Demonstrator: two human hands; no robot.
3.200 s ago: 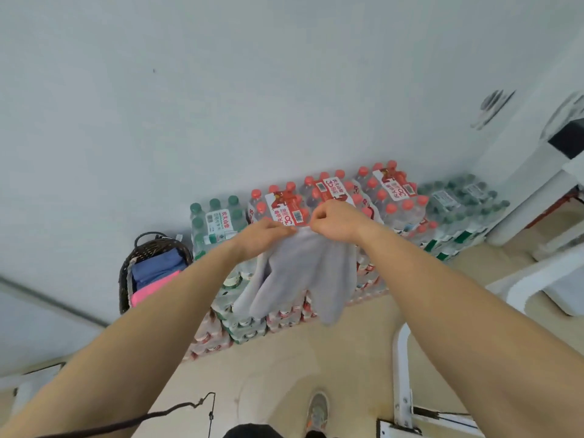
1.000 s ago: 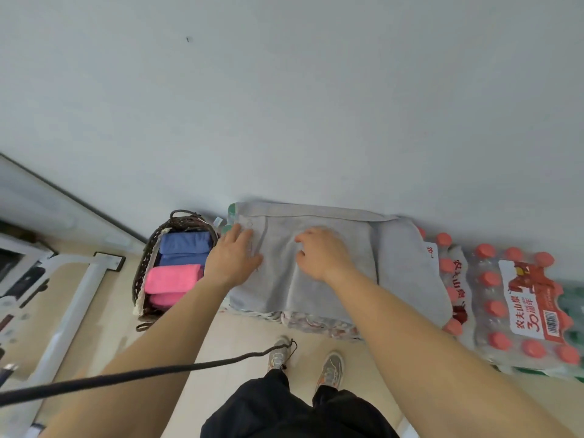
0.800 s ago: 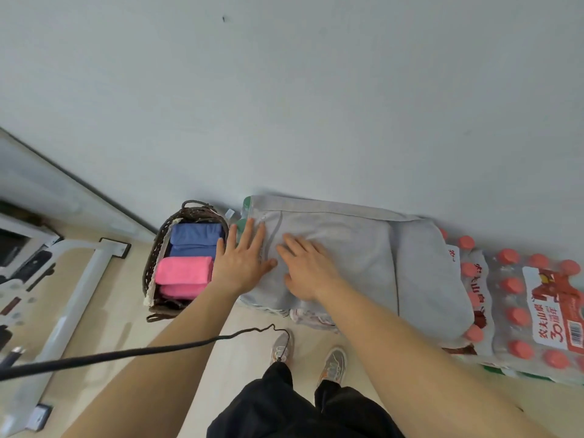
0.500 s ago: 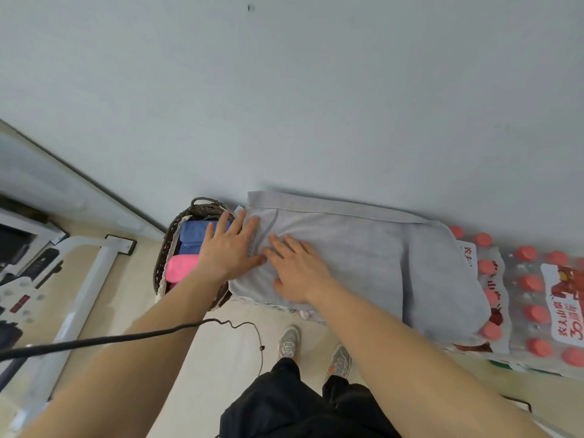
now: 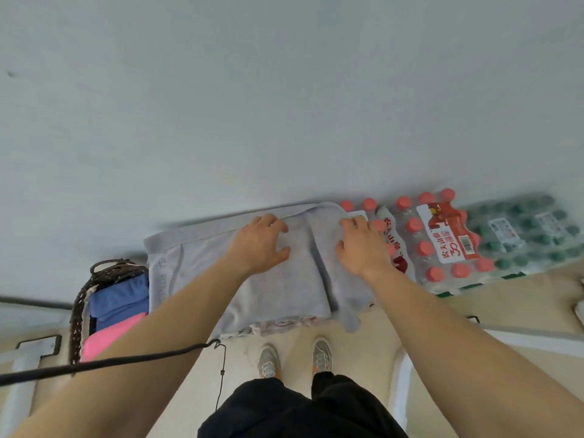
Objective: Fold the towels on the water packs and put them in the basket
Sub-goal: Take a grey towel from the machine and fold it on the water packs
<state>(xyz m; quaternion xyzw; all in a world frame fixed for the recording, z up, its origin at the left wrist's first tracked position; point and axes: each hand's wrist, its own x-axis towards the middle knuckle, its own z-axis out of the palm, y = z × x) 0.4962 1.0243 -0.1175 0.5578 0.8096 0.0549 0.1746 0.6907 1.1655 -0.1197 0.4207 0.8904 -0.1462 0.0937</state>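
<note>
A grey towel [image 5: 284,286] lies spread over the water packs [image 5: 439,241], its right part folded over with a crease running front to back. My left hand [image 5: 259,241] rests on the towel's middle near the far edge, fingers bent. My right hand [image 5: 363,245] presses on the towel's right flap, fingertips at its far right corner beside the red-capped bottles. Left of the packs stands a dark wicker basket [image 5: 77,311] with a folded blue towel [image 5: 120,298] and a folded pink towel [image 5: 107,336] inside.
Green-capped water packs [image 5: 521,229] sit at the far right against the white wall. A black cable [image 5: 126,361] crosses under my left forearm. My shoes [image 5: 294,358] stand on the beige floor just before the packs. White frame bars [image 5: 401,390] lie on the floor.
Both hands have slid from the towel's left end, next to the basket, over to its middle and right flap. The towel stays spread on the packs.
</note>
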